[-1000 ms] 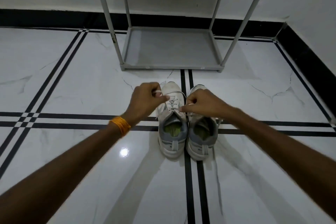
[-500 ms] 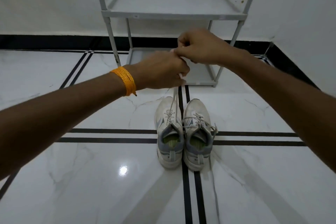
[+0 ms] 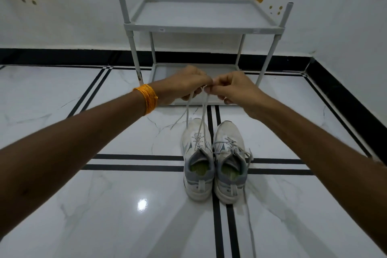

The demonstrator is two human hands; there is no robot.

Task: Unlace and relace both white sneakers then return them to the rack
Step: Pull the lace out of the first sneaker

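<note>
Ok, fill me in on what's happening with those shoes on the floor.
A person is working on the lace of the left sneaker. Both hands, the left hand and the right hand, pinch the lace ends together, raised above the shoe, with two strands running down to its eyelets. The right sneaker sits beside it, its lace loose and trailing across the floor. Both shoes stand in front of the grey rack, whose visible shelves hold nothing.

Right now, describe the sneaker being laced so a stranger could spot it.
In front of the grey rack, two white sneakers stand side by side. It is the left sneaker: its laces rise taut to both hands.
</note>
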